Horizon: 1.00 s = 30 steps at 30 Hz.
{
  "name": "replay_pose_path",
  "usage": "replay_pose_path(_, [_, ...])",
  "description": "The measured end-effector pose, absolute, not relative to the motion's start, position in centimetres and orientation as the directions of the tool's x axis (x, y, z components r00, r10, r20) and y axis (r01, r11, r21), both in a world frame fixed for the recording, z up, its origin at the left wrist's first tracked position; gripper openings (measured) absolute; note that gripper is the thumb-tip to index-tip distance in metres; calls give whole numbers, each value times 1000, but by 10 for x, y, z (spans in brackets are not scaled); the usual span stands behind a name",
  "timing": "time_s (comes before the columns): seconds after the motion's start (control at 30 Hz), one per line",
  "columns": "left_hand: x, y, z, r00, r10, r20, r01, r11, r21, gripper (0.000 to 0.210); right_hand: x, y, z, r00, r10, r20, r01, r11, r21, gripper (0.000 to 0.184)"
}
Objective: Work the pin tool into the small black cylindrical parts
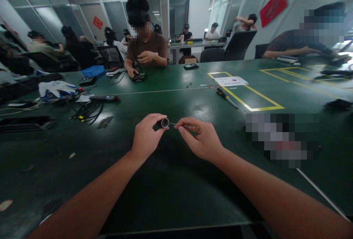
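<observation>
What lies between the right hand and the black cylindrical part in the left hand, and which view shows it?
In the head view, the screwdriver shaft extends from the right hand toward the cylindrical part; whether it touches is unclear.

The wearer's two bare hands [146, 135], one small cylindrical part [164, 122], two screwdrivers [193, 128] (one held, one loose), one blue tray [93, 71], one cardboard box [190, 60].

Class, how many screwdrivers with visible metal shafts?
2: the transparent amber-handled screwdriver in the right hand; the black-and-yellow screwdriver on the green table. Others may be hidden.
</observation>
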<state>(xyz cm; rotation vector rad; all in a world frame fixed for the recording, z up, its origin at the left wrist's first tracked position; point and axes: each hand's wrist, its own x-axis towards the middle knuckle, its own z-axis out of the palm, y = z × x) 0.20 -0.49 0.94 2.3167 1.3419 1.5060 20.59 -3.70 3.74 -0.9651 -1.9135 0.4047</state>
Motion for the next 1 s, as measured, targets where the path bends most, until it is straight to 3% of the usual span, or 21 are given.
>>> replay_pose_path(1.0, [1,-5,9,165,692,703,624,-625,468,29,205,-38,39,-274,780,563,460,621,-635,12])
